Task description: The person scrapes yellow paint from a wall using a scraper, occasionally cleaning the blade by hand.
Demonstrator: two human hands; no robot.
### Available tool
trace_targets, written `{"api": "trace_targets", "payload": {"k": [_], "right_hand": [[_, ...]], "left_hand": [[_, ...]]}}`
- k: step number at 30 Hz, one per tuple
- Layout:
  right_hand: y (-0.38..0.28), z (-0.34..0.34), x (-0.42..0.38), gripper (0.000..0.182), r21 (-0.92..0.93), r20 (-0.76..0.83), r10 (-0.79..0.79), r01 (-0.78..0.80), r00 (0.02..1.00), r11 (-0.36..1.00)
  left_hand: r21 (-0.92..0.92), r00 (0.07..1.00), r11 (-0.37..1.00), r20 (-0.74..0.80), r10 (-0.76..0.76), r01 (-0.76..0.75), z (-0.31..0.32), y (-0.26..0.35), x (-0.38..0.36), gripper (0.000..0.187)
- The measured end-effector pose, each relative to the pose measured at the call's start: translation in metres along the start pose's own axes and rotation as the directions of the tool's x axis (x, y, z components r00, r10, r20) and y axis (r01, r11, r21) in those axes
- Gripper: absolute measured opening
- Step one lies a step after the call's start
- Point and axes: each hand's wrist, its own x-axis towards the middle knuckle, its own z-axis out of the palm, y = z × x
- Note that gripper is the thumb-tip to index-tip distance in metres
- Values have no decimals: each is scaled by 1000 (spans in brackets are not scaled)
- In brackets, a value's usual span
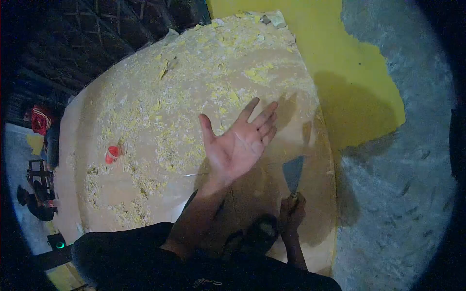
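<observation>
My left hand [238, 148] is held out palm up in the middle of the view, fingers spread, with nothing in it. Lower on the right, my right hand [293, 213] grips the handle of a putty knife [292, 173]. Its wide flat blade points up toward the yellow wall and touches nothing that I can see. Below my hands lies a brown floor sheet [272, 80], strewn with yellow and whitish paint flakes [182, 106]. A dark shoe [264, 228] shows partly between my arms.
Along the right runs a wall with yellow paint [335, 39] and a bare grey area [412, 194]. A red-orange object [112, 154] lies on the sheet. Two other people, one in a red top [41, 120], one in dark clothes [39, 206], are at the far left near a wooden stool [40, 172].
</observation>
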Motion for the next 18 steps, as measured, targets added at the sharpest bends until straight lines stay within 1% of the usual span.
{"api": "trace_targets", "payload": {"k": [1,2,3,4,5,6,7,8,9,10,11,12,13,14,15,16,18], "right_hand": [[-12,-8,9,32,8,-4,-13,13,1000,1000],[-28,-16,17,32,54,-6,-49,49,999,997],[-41,-19,25,31,105,-8,-86,87,996,991],[-47,-19,29,31,127,-3,-100,99,995,987],[-49,-20,27,31,135,89,-110,98,990,986],[-49,-20,23,31,136,184,-119,95,976,986],[-49,-17,19,31,148,196,-122,94,973,984],[-47,-16,15,33,75,305,-266,255,914,964],[-50,-16,20,34,42,351,-343,352,871,935],[-53,-15,25,35,19,394,-418,447,819,894],[-62,-18,31,36,-99,538,-276,385,797,918],[-69,-21,35,38,-225,657,-103,324,747,919],[-71,-24,40,38,-227,658,-98,321,747,920],[-70,-31,45,37,-213,621,-170,374,765,903],[-67,-33,48,37,-216,605,-192,391,773,895],[-65,-36,51,37,-221,588,-213,408,781,886],[-58,-34,61,39,-6,414,-326,361,850,933]], "left_hand": [[-19,1000,999,-11,-26,26,-4,-3,-1,112],[-31,999,998,-22,-47,46,-6,-5,-3,113],[-11,999,999,-12,-31,30,-8,-8,-3,113],[-19,998,998,-10,-63,62,-12,-16,-4,114],[-31,995,995,-20,-95,94,-19,-22,-5,115],[-275,971,944,199,-132,185,-35,-23,-3,116],[-267,974,948,190,-123,172,-36,-25,-3,116],[-313,974,936,206,-98,161,-37,-29,-2,117],[-356,969,922,237,-69,153,-34,-31,2,117],[-346,963,925,262,-68,159,-21,-31,2,117],[-291,992,950,82,-96,116,-6,-32,-3,112],[-230,988,970,-115,-105,76,9,-31,-7,108],[-233,987,969,-119,-108,78,16,-29,-6,108],[-204,989,977,-112,-92,67,18,-32,-7,108],[-182,991,982,-109,-79,58,19,-36,-10,108],[-197,988,978,-119,-95,70,19,-37,-10,108],[-97,992,990,-72,-105,98,22,-37,-7,109]]}}
